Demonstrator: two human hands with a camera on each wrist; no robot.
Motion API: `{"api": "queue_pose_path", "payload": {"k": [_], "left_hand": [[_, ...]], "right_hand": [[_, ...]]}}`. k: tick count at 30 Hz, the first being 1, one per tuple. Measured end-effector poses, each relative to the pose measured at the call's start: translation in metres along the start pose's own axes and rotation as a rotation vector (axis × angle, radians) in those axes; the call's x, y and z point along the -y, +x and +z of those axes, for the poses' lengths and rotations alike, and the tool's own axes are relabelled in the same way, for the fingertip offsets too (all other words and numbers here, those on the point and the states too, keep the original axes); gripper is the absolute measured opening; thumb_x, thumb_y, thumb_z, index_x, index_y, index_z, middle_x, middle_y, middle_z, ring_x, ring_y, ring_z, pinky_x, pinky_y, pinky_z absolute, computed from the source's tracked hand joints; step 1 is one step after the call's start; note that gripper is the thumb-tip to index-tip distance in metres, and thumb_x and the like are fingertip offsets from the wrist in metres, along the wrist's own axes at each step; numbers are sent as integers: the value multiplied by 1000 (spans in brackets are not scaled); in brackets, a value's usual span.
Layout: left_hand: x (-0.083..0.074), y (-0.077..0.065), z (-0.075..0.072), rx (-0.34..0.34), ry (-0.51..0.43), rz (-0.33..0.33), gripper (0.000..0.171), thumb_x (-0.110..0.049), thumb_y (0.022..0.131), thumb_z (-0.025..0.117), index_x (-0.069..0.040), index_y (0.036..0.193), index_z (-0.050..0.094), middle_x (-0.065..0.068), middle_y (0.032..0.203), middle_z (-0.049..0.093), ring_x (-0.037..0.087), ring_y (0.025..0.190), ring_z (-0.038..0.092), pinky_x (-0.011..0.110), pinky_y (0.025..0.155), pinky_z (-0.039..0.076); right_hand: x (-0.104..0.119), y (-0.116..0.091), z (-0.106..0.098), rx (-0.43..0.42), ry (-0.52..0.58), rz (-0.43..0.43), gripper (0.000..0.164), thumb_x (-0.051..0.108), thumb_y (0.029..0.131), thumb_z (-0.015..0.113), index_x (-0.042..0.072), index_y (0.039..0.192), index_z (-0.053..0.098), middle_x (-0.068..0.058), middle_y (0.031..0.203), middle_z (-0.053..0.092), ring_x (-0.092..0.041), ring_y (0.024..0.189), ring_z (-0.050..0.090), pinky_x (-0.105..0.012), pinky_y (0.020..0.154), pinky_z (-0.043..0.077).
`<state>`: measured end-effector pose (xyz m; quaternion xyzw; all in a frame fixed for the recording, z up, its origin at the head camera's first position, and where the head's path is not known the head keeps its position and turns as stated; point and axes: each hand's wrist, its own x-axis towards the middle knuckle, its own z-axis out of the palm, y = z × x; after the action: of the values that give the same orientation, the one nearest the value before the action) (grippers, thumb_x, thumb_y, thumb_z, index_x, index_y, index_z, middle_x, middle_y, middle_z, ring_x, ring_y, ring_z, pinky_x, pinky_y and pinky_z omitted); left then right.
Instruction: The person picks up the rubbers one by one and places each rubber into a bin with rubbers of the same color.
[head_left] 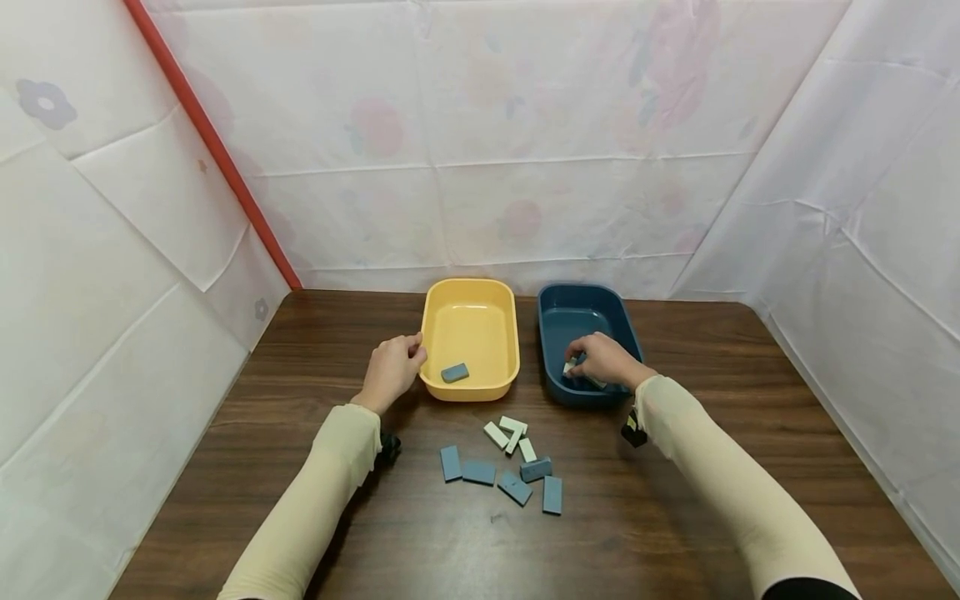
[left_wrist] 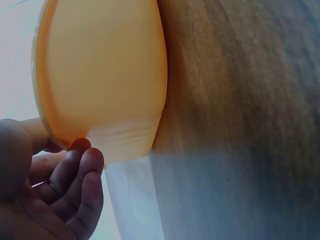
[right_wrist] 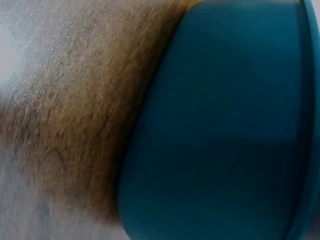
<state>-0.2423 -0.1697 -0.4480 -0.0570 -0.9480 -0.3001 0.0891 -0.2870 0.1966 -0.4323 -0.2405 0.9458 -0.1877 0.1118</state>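
My left hand (head_left: 392,369) grips the left rim of a yellow tray (head_left: 512,333), its fingers curled at the lip in the left wrist view. One grey-blue block (head_left: 454,372) lies on that tray's floor, near the front. Over the front part of a dark blue tray (head_left: 551,304), my right hand (head_left: 604,360) points down inside the walls. Between its thumb and fingers it pinches a small cream block (head_left: 570,367). Another pale block (head_left: 596,382) shows partly beneath the hand. The right wrist view holds only the blue tray's outer wall (right_wrist: 215,115) and the table, with the fingers hidden.
In front of the trays, several cream blocks (head_left: 496,434) lie in a loose cluster, some overlapping. Several grey-blue blocks (head_left: 478,472) are spread nearer to me on the brown wooden table (head_left: 300,358). White patterned sheets (head_left: 480,217) rise behind and at both sides.
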Motion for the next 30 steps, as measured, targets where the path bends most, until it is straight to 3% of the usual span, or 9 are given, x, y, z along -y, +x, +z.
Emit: {"api": "queue_pose_path", "payload": {"k": [8,19,30], "left_hand": [[-1,-3,0,9,14,4,38,-17,97,54,0,131,61,13,84,65,17,56,43,27,55,35],[0,-1,1,9,21,11,38,-16,98,53,-2,132,60,13,85,66,15,53,42,25,52,34],[1,0,0,12,22,6,39,-17,98,53,-2,133,59,13,85,65,16,54,42,26,53,35]], "right_hand": [[-3,1,10,35,-6,3,17,14,86,73,9,102,74,-6,99,73,-18,84,63,-35,72,51],[-3,3,15,5,-50,3,14,18,85,74,13,98,74,-4,96,72,-20,88,62,-39,77,52],[0,-1,12,-2,15,2,13,19,94,64,12,101,74,-3,98,72,-18,88,65,-39,78,53]]}}
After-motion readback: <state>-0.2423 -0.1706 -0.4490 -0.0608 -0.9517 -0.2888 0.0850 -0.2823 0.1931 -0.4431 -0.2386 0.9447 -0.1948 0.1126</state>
